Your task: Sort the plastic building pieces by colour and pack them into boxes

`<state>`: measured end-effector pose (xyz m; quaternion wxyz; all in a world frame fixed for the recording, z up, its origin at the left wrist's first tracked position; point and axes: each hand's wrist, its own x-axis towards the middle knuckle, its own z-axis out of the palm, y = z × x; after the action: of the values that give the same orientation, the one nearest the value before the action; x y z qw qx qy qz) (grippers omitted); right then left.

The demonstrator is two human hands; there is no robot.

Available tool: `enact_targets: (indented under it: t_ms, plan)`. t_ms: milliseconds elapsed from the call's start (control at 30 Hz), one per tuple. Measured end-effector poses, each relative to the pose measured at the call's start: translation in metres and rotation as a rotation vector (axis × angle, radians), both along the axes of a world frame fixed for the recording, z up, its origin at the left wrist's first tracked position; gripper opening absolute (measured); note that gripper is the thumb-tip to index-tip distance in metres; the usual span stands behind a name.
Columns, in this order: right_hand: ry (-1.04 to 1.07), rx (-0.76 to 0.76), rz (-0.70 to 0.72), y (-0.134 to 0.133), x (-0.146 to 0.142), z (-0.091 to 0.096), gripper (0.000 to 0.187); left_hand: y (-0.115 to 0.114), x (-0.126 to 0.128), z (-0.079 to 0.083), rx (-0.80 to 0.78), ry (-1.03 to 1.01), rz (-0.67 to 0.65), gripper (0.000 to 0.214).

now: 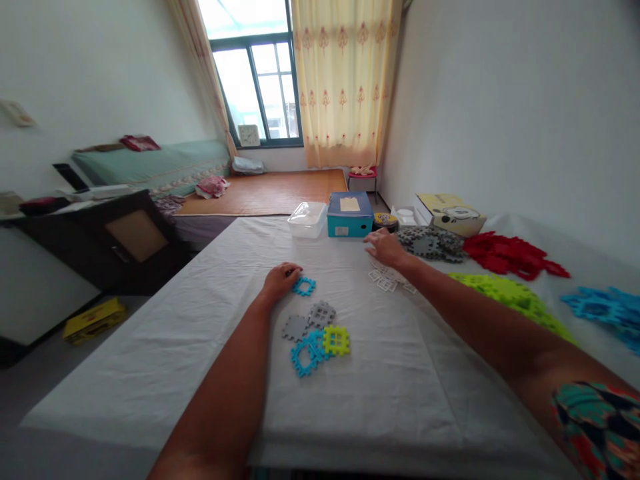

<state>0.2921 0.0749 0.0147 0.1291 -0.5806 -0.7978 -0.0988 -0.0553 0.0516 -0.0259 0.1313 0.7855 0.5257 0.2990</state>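
My left hand (pixel 281 280) rests on the white-covered table with its fingers curled. A blue interlocking plastic square (pixel 311 287) with an open middle sits against its thumb side, its near edge pinched there. Farther right, my right hand (pixel 384 245) reaches out with fingers apart, holding nothing I can see. Small white window-like frames (pixel 387 283) lie just below that hand. Closer to me is a loose group: grey squares (pixel 295 327), overlapping blue squares (pixel 304 357), and a yellow-green lattice square (pixel 337 340).
A clear plastic box (pixel 307 220) and a blue box (pixel 350 215) stand at the table's far edge. Along the right lie piles of grey pieces (pixel 425 245), red pieces (pixel 515 255), yellow-green pieces (pixel 510 297) and blue pieces (pixel 600 305). Behind them is a yellow box (pixel 450 213).
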Motion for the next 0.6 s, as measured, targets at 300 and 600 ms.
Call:
enact_targets:
  t_ms: [300, 600]
  plan:
    - [0.135, -0.164, 0.393, -0.068, -0.140, -0.017, 0.039, -0.001, 0.001, 0.001, 0.001, -0.001, 0.019, 0.030]
    - [0.142, -0.218, 0.298, -0.062, -0.121, -0.006, 0.040, 0.004, -0.001, -0.002, 0.006, 0.009, -0.011, 0.033]
